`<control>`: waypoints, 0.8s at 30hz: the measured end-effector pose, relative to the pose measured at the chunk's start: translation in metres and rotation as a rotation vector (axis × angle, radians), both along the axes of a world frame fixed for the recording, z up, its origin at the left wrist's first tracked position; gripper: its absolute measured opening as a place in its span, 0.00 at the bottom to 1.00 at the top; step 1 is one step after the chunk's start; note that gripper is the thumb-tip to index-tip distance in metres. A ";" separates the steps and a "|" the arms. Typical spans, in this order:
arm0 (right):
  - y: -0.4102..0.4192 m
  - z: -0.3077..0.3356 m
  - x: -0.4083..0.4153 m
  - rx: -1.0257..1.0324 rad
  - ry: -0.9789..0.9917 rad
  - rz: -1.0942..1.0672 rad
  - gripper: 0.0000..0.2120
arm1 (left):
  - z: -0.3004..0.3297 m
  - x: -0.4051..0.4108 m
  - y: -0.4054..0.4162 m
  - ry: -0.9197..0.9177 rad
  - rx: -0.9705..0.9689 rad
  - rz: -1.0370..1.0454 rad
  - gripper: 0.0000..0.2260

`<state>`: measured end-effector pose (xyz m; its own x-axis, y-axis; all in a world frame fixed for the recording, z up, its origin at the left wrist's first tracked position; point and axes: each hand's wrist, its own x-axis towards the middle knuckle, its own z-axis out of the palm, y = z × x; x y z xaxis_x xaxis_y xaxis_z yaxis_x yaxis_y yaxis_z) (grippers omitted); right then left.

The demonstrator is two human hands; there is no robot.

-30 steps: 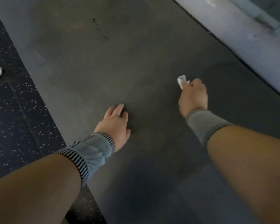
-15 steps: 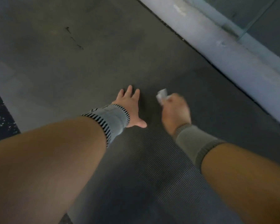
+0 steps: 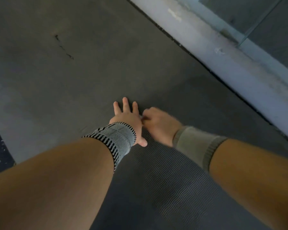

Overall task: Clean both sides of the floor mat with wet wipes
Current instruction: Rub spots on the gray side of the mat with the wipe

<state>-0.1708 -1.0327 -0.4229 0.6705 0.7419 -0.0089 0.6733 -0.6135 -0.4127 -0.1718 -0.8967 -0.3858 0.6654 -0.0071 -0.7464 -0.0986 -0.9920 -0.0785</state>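
At frame centre the left hand [image 3: 127, 115] lay flat, fingers straight, likely pinning the mat [image 3: 73, 77]. Just beside it, the right hand [image 3: 158, 123] was curled; any wipe inside was hidden.

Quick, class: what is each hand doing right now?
Left hand: open, fingers straight, flat on the mat.
Right hand: fingers curled; whether it holds anything cannot be told.
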 end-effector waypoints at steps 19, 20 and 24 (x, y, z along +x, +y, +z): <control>-0.057 -0.005 0.097 -0.150 -0.153 -0.852 0.08 | -0.002 -0.007 0.005 -0.028 -0.041 0.119 0.62; -0.045 -0.005 0.085 -0.107 -0.130 -0.721 0.08 | -0.001 -0.007 0.004 -0.024 -0.043 0.123 0.62; -0.063 0.000 0.083 -0.219 -0.136 -0.363 0.05 | 0.001 -0.007 0.003 -0.017 -0.032 0.122 0.62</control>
<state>-0.0882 -1.0955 -0.4231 0.8932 0.4484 -0.0337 0.4371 -0.8834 -0.1691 -0.1787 -0.8935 -0.3851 0.6756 0.0510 -0.7355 0.0244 -0.9986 -0.0468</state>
